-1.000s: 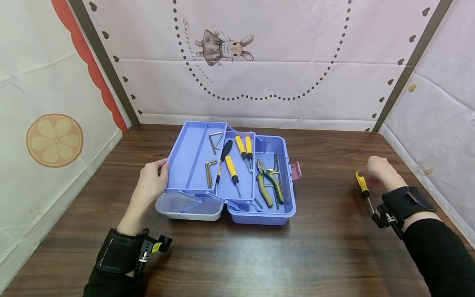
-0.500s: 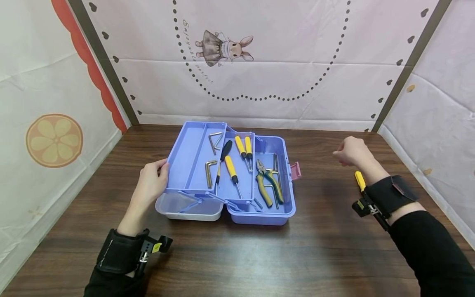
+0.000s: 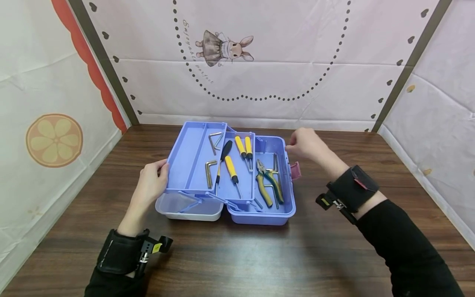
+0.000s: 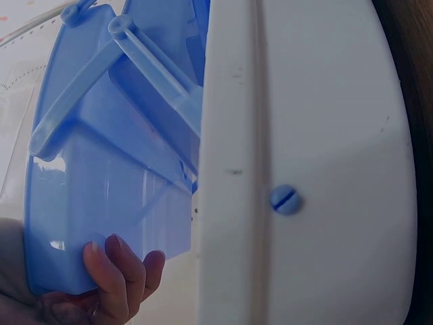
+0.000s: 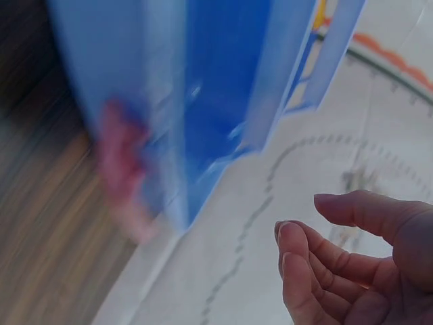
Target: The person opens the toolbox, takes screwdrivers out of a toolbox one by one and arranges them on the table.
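Note:
In the head view a blue toolbox (image 3: 259,220) stands open, its stepped trays fanned out to the left. My left hand (image 3: 150,181) grips the left edge of the upper tray (image 3: 185,161); the left wrist view shows fingers curled under that tray (image 4: 88,196). At the box's far right corner hovers my right hand (image 3: 306,142), holding nothing, thumb and loosely bent fingers apart in the right wrist view. Yellow-and-black screwdrivers (image 3: 231,167) lie in the middle tray. Green-handled pliers (image 3: 264,187) and hex keys (image 3: 280,181) rest in the bottom compartment.
More hex keys (image 3: 209,175) lie in the upper tray. A pink latch (image 3: 295,170) sticks out from the box's right side. Under the trays, the pale lid (image 3: 193,212) rests on the wooden table (image 3: 237,260). Printed cloth walls (image 3: 289,78) enclose the back and sides.
My right hand has left a yellow screwdriver on the table at the right and moved left to the toolbox; the forearm now hides that spot. My left hand keeps its place.

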